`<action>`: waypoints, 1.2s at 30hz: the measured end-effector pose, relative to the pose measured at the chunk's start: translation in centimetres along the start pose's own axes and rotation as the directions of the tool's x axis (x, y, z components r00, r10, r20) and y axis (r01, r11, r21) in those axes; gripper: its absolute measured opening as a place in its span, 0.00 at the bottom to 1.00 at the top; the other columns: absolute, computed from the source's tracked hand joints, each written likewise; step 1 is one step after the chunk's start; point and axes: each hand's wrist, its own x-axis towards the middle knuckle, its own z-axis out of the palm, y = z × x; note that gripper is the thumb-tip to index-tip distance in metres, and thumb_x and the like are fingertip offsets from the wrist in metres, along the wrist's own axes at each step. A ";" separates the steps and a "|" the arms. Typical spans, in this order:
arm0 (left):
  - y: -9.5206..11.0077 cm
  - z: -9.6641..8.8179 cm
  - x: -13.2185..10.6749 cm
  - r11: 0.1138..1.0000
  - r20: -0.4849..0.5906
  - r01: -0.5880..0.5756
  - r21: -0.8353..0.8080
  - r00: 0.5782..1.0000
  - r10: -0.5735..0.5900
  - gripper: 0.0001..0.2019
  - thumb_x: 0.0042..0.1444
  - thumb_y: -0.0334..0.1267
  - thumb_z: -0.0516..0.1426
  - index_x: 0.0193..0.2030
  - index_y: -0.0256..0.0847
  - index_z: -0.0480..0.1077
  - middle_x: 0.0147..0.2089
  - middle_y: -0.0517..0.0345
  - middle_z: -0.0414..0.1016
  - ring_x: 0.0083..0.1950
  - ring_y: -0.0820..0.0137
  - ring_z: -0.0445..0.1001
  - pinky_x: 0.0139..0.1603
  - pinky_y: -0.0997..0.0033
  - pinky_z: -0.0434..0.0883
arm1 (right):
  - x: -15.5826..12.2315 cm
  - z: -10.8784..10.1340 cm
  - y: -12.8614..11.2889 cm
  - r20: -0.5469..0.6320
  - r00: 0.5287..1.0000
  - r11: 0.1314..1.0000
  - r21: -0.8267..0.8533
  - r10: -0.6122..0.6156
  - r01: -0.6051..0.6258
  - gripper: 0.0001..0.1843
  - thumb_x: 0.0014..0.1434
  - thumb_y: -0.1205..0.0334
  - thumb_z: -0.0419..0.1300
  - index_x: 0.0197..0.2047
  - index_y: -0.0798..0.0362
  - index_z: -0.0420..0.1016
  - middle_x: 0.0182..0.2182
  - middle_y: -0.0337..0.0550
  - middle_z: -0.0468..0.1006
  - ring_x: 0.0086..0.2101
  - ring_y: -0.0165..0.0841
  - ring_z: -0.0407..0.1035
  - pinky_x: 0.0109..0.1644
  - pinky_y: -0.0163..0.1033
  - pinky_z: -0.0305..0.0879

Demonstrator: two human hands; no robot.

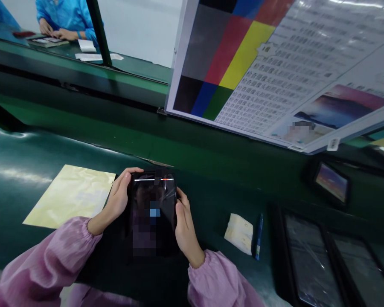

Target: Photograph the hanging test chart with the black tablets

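A dark tablet (168, 198) with a glossy, reflective screen is held upright between both hands over the green bench. My left hand (118, 196) grips its left edge, fingers reaching over the upper corner. On the opposite edge, my right hand (185, 228) is closed around the side, with the thumb in front and the other fingers partly hidden. A thin light strip crosses the top of the screen; part of the screen is blurred out. To the left lies a yellow sheet (73, 196), close to my left wrist. Right of my right hand rest a folded cream cloth (239, 233) and a blue pen (259, 236).
Two dark-framed tablets (310, 256) lie at the right in a black tray. Behind them a small lit device (332, 181) leans back. A large printed chart (243, 64) hangs at the upper right. Across the partition, a co-worker in blue (68, 19) handles something at another bench.
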 end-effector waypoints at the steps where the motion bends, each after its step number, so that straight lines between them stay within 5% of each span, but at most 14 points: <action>1: -0.1 0.0 -0.1 1.000 -0.010 -0.006 -0.002 1.000 0.006 0.24 0.70 0.59 0.47 0.52 0.44 0.75 0.41 0.54 0.78 0.40 0.61 0.76 0.39 0.64 0.72 | 0.0 0.0 0.0 0.003 1.000 1.000 0.014 -0.002 0.002 0.26 0.78 0.43 0.44 0.71 0.44 0.64 0.70 0.44 0.62 0.70 0.38 0.55 0.77 0.53 0.52; 20: 0.0 0.3 0.0 0.997 -0.052 -0.071 0.030 0.996 0.073 0.25 0.72 0.53 0.45 0.48 0.43 0.79 0.50 0.54 0.81 0.53 0.59 0.77 0.62 0.60 0.70 | -0.1 0.1 0.0 0.009 1.000 0.998 -0.061 -0.002 0.003 0.27 0.78 0.43 0.42 0.69 0.45 0.67 0.67 0.45 0.67 0.68 0.40 0.59 0.75 0.52 0.56; 36: 0.2 0.3 0.2 0.995 -0.032 -0.079 0.057 0.996 0.081 0.22 0.71 0.48 0.46 0.47 0.40 0.79 0.52 0.52 0.81 0.56 0.60 0.76 0.62 0.64 0.70 | 0.0 0.2 0.3 0.014 1.000 0.996 -0.083 -0.028 0.029 0.26 0.79 0.46 0.43 0.69 0.48 0.67 0.67 0.46 0.66 0.68 0.39 0.58 0.75 0.52 0.55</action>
